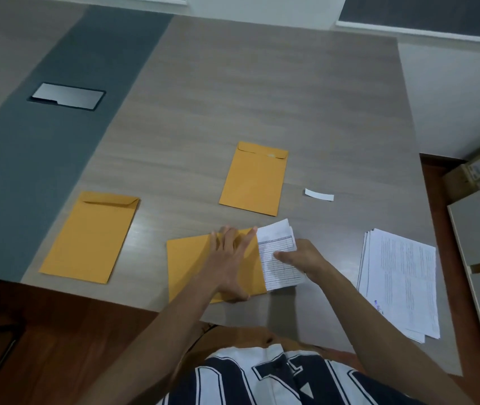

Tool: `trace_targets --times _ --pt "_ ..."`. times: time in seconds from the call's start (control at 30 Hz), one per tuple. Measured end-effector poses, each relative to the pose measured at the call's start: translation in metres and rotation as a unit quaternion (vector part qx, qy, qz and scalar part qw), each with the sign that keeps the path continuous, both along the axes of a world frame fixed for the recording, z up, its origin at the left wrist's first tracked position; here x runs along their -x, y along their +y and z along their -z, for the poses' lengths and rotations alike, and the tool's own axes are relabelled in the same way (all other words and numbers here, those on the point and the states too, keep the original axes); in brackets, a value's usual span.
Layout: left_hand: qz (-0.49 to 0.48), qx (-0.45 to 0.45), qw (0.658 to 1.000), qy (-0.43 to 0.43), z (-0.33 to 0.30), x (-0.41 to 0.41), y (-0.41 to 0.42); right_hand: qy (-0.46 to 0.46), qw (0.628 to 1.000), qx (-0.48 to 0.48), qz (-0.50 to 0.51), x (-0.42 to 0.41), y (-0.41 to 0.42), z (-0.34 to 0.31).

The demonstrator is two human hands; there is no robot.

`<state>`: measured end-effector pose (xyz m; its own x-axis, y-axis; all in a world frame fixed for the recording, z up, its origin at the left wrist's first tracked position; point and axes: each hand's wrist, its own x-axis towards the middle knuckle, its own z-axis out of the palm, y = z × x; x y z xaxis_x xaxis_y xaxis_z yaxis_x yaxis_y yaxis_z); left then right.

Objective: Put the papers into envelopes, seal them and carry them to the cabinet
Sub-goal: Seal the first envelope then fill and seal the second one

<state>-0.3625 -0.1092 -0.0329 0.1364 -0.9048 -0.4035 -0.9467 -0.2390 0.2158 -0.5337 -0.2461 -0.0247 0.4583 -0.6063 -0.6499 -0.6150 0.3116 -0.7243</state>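
Right grip: right hand [301, 257] pinches the folded papers [279, 255], thumb on the printed face, fingers curled behind.
Folded papers: white, ruled table print showing; left edge sits at the mouth of the near envelope [192, 264], most of the sheet outside it to the right.
Left grip: left hand [230, 258] lies flat on the near envelope, fingers straight and spread, pressing it to the bench [262, 97].
Near envelope: tan, lying crosswise at the bench's near edge, opening toward the right.
Second envelope [254, 178]: tan, flap closed, flat on the bench just beyond the hands.
Third envelope [91, 236]: tan, flap closed, flat on the bench well to the left.
Paper stack [402, 279]: white printed sheets, fanned, at the right of the bench near its edge.
White strip [319, 194]: small, on the bench right of the second envelope.
Metal plate [67, 95]: set in the bench's grey band, far left.
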Motion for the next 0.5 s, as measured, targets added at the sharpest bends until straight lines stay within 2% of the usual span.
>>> trace_targets --times 0.17,0.3,0.5 --pt "-0.004 0.011 1.000 0.023 -0.001 0.004 0.000 0.032 0.999 0.027 -0.034 -0.012 0.006 -0.002" --pt "-0.024 0.011 0.999 0.037 -0.006 -0.002 0.002 0.055 0.998 0.011 -0.035 -0.008 -0.001 -0.011" --pt "-0.012 0.027 0.998 0.056 -0.012 0.003 -0.002 0.058 0.993 -0.017 -0.097 -0.012 0.002 -0.019"
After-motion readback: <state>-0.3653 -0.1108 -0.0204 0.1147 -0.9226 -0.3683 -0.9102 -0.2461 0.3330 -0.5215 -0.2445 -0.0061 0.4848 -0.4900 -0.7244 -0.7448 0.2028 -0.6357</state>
